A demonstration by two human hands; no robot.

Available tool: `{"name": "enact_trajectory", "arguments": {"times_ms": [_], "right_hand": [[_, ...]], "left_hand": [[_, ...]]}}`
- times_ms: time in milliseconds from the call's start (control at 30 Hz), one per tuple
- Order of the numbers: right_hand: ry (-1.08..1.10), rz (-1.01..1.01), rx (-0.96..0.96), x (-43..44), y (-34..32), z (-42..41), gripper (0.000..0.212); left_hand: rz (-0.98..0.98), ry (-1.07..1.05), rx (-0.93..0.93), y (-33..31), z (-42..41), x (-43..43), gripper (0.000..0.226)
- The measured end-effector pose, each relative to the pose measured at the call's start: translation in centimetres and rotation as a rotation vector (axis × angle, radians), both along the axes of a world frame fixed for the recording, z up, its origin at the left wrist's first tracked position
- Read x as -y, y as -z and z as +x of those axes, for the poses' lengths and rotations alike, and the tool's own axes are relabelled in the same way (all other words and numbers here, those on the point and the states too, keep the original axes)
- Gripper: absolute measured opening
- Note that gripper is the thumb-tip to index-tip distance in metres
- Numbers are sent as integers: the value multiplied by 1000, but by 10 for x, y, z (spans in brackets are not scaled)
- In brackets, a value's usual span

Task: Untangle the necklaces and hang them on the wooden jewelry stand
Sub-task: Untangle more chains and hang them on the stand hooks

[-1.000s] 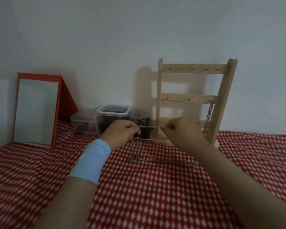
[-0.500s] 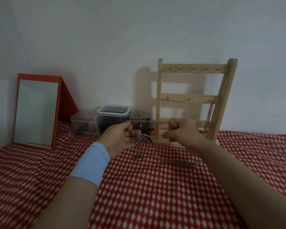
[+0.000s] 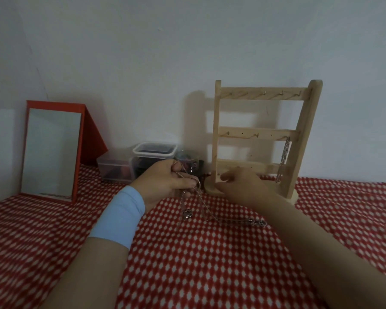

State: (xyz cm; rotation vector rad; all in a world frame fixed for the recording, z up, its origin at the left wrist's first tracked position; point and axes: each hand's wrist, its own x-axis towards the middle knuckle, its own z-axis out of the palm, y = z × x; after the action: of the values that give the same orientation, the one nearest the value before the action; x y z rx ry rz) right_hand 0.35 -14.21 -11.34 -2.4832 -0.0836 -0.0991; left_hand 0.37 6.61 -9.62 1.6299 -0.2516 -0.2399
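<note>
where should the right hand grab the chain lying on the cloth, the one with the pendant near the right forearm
Judging by its pose, pinch the chain just left of the pendant, coming from above. That stretch lies flat and separate on the cloth, away from the bunch in the left hand. The right hand looks free.

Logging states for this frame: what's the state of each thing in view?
left hand: shut on tangled necklaces
right hand: open, holding nothing
tangled necklaces: draped from left hand, ends on the cloth
wooden jewelry stand: upright, most hooks empty
hung chain: hanging from the middle bar's right hook
mirror: propped upright
lidded container: closed
</note>
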Motion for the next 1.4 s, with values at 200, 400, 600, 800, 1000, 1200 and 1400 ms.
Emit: {"name": "enact_trajectory", "arguments": {"times_ms": [200, 400, 600, 800, 1000, 1200, 1400], "right_hand": [[-227, 420, 22, -20, -17, -21, 26], [-245, 572, -36, -17, -10, -21, 9], [-278, 659, -117, -17, -6, -17, 11], [-245, 622, -129, -17, -7, -17, 16], [-195, 657, -150, -13, -9, -15, 25], [-183, 647, -114, -12, -5, -13, 23], [-215, 597, -107, -13, -6, -16, 17]], "left_hand": [[120, -24, 72, -6, 3, 2, 35], [105, -10, 58, -6, 3, 0, 22], [111, 5, 19, 3, 6, 4, 12], [-70, 50, -71, 8, 0, 10, 36], [-40, 88, -67, 6, -1, 3, 38], [329, 93, -3, 3, 0, -4, 28], [438, 1, -4, 10, 6, -4, 37]]}}
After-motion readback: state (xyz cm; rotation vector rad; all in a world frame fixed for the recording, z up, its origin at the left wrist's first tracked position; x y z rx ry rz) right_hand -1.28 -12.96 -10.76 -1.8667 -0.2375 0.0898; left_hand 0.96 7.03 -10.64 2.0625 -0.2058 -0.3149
